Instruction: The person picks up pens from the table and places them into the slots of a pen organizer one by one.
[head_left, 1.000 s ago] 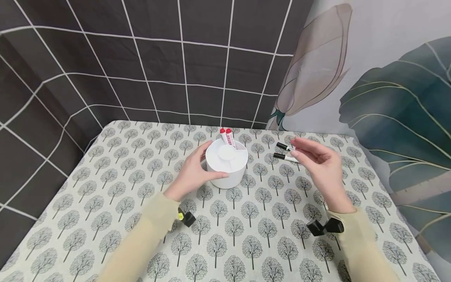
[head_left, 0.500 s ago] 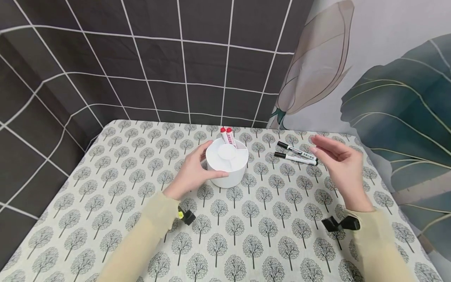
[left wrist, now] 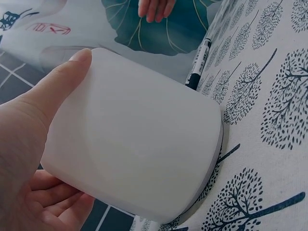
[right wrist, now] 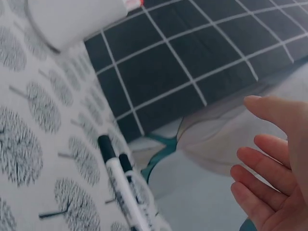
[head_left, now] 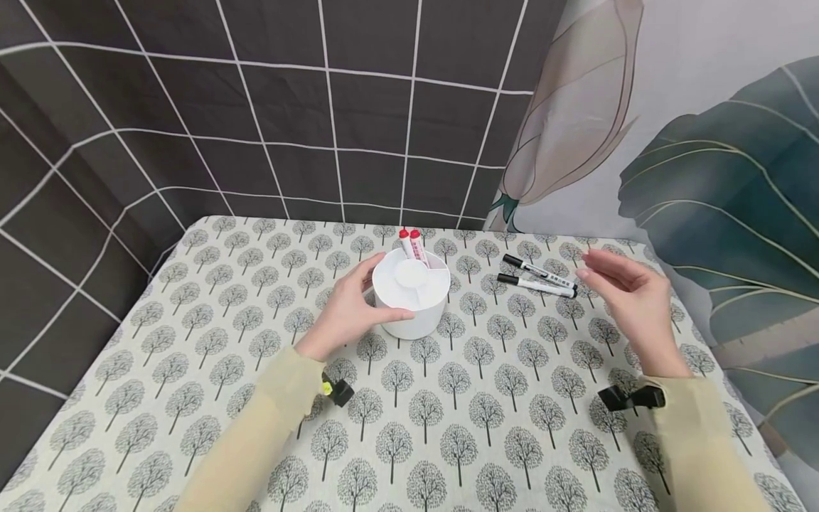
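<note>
In the head view my left hand [head_left: 348, 309] grips a round white divided pen holder [head_left: 419, 323], thumb on its near side and fingers round the far left. Two red-capped markers [head_left: 416, 245] stand tilted in its back compartment. From the left wrist view, the holder's smooth wall [left wrist: 139, 134] covers most of what lies beyond it. My right hand [head_left: 633, 306] hovers just right of two black-capped whiteboard markers [head_left: 540, 286], holding nothing. Those markers lie side by side, caps to the left. Loosely bent fingers [right wrist: 260, 202] show in the right wrist view, apart from the markers.
A tablecloth printed with trees [head_left: 397, 448] covers the table. Behind the table hangs a dark cloth with a white grid [head_left: 275, 107]. A curtain with large leaves and a flower [head_left: 736, 178] hangs at the right.
My right hand has moved right, away from the two black-capped markers, which now show in full on the table. The left hand and pen holder have stayed put.
</note>
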`<state>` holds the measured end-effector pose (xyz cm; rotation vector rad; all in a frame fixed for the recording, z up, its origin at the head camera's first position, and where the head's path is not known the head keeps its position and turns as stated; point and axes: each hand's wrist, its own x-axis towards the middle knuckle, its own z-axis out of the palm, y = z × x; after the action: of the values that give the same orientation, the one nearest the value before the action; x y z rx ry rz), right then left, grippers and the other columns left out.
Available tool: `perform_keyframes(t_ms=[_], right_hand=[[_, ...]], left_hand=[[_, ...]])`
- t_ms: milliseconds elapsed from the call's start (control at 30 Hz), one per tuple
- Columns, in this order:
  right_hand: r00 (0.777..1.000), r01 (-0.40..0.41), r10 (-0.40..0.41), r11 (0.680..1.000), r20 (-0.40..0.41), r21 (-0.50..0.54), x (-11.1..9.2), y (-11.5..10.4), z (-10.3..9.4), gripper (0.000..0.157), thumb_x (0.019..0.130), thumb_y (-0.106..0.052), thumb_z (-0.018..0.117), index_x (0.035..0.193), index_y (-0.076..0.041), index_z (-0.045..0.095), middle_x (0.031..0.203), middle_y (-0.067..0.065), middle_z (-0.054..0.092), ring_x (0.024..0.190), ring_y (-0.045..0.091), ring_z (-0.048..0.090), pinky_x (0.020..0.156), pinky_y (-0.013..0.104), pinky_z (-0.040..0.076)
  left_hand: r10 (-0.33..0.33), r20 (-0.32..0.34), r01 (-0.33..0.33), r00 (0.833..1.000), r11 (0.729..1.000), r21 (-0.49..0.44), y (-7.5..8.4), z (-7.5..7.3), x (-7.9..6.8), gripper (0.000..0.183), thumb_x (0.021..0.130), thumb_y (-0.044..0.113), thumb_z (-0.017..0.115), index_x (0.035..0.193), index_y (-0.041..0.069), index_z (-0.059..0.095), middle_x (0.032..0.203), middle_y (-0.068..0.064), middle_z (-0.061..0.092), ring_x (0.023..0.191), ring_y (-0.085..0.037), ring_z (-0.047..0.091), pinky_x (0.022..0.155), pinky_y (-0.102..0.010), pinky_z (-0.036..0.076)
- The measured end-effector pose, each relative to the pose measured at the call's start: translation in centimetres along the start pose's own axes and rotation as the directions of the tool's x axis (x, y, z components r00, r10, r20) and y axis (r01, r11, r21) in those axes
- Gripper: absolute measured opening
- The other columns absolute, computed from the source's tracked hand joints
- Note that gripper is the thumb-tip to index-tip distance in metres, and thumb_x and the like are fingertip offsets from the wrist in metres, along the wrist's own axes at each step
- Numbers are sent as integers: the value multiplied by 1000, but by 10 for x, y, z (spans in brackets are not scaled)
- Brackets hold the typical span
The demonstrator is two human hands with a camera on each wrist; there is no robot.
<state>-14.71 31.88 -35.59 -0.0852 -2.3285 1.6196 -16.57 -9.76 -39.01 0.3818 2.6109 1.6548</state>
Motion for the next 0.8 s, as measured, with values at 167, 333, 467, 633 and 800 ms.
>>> perform_keyframes(t_ms=[167,333,467,633,800], right_hand=[[999,-48,49,996,10,-78,4,14,-5,51,91,-23,80,136,-5,64,122,-7,71,104,0,65,85,8,50],[995,-92,98,985,31,-145,8,32,-9,54,91,-30,80,138,-9,64,123,-8,70,103,-3,64,84,7,49],[990,-117,128,979,53,-169,10,45,-12,56,91,-35,79,138,-10,63,120,-11,70,102,-4,63,84,7,48],[984,-138,157,971,85,-194,10,57,-16,59,91,-37,79,139,-8,62,121,-8,71,101,-6,62,82,5,47],[978,-148,181,955,109,-256,9,64,-17,63,90,-44,77,140,-8,61,126,-2,69,102,-5,59,82,6,46]], left_hand=[[-6,-2,6,1000,1000,-1,0,0,0,113,63,43,98,157,21,39,154,0,44,137,-25,47,113,-37,39],[-2,-1,2,1000,1000,-10,-1,-1,1,112,63,43,98,156,21,40,153,0,45,137,-25,47,113,-37,40],[3,1,-3,1000,1000,-12,-2,-1,2,112,64,42,98,156,20,40,152,0,46,137,-25,47,113,-37,40],[3,0,-3,1000,1000,-6,-1,-1,1,112,64,41,98,156,18,40,152,-1,46,137,-25,47,113,-37,40],[4,3,-4,1000,1000,-5,-1,-1,1,111,65,40,98,156,18,39,153,-1,45,137,-25,47,113,-36,39]])
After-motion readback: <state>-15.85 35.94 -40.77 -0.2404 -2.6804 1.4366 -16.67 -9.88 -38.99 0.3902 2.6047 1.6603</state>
